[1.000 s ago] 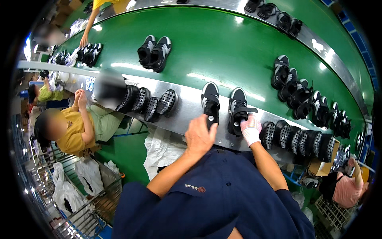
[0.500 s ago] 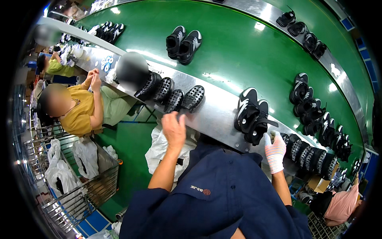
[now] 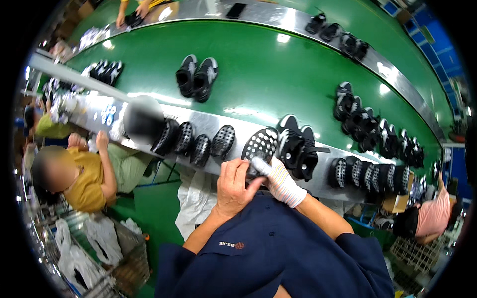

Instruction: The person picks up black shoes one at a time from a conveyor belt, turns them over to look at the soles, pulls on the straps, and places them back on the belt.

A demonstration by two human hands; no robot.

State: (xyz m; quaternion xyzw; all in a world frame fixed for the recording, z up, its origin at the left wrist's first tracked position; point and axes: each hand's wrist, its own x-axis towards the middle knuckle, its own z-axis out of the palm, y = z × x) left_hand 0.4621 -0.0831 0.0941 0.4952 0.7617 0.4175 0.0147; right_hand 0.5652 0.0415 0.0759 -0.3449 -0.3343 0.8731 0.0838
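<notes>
Both my hands hold one black shoe tree (image 3: 261, 143), a shoe-shaped form full of round holes, tilted up at the near edge of the metal ledge. My bare left hand (image 3: 234, 186) grips its lower end from the left, thumb pointing inward. My right hand (image 3: 284, 183), in a striped white glove, closes on it from the right; its fingertips are slightly blurred. Just right of it stands a pair of black and grey sneakers (image 3: 296, 149), one with a strap sticking out. Several similar black shoe trees (image 3: 222, 141) stand on the ledge to the left.
A green conveyor belt (image 3: 258, 74) beyond the metal ledge (image 3: 323, 171) carries sneakers (image 3: 196, 78). More shoe trees (image 3: 367, 175) line the ledge at right. A person in yellow (image 3: 87, 181) sits at left beside a wire cart (image 3: 131, 253); white plastic bags (image 3: 196, 203) hang below the ledge.
My hands were apart, the left near the shoe trees and the right beside the sneakers. Now they are together on a shoe tree. The sneakers on the belt appear farther left.
</notes>
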